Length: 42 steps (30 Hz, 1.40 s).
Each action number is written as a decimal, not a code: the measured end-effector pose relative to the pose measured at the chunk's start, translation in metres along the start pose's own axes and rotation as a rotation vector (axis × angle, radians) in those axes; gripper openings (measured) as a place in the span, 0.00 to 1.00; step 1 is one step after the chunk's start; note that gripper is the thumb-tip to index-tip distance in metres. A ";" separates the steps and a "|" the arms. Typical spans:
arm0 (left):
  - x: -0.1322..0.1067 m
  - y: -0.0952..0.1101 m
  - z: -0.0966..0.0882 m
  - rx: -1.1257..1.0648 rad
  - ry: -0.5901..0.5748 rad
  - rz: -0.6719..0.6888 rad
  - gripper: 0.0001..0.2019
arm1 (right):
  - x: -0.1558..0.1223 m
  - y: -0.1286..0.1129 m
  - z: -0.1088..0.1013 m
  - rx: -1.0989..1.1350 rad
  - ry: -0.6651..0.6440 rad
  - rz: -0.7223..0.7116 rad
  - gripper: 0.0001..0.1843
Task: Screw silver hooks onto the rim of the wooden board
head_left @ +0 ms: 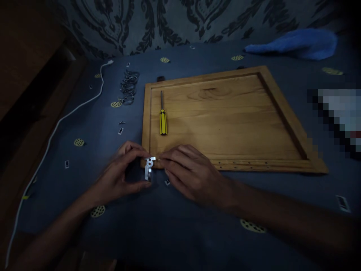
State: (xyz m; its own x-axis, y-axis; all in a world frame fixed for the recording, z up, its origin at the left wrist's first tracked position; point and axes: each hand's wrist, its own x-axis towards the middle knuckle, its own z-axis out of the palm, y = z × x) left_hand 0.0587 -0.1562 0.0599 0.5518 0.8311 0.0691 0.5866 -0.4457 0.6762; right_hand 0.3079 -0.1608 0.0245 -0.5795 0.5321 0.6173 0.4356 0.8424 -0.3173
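Observation:
My left hand (120, 171) grips a shiny metal hook (149, 168) between thumb and index finger. Two dark holes show in the hook's plate, and its curved part hangs below. The hook sits at the near left corner of a framed wooden board (208, 109). Just to its right, the fingertips of my right hand (191, 169) are pinched together over the board's near edge; whatever they hold is too small to make out. A yellow and black screwdriver (163, 122) lies on the board, its shaft pointing away from me.
Left of the board lie a heap of metal hooks (129, 86) and a few small screws (122, 122). A white cable (58, 124) runs down the left side. Small holes line the board's near rail. A blue cloth (304, 44) lies far right on the patterned sheet (197, 233).

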 end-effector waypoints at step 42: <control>-0.001 -0.001 0.009 0.123 -0.008 0.109 0.21 | 0.003 -0.003 0.001 -0.025 0.040 -0.099 0.10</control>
State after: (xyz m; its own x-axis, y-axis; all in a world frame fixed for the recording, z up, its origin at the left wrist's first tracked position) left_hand 0.0632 -0.1599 0.0527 0.6202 0.7735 0.1309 0.5911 -0.5705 0.5703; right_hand 0.3041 -0.1614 0.0263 -0.5927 0.4424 0.6730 0.3953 0.8878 -0.2354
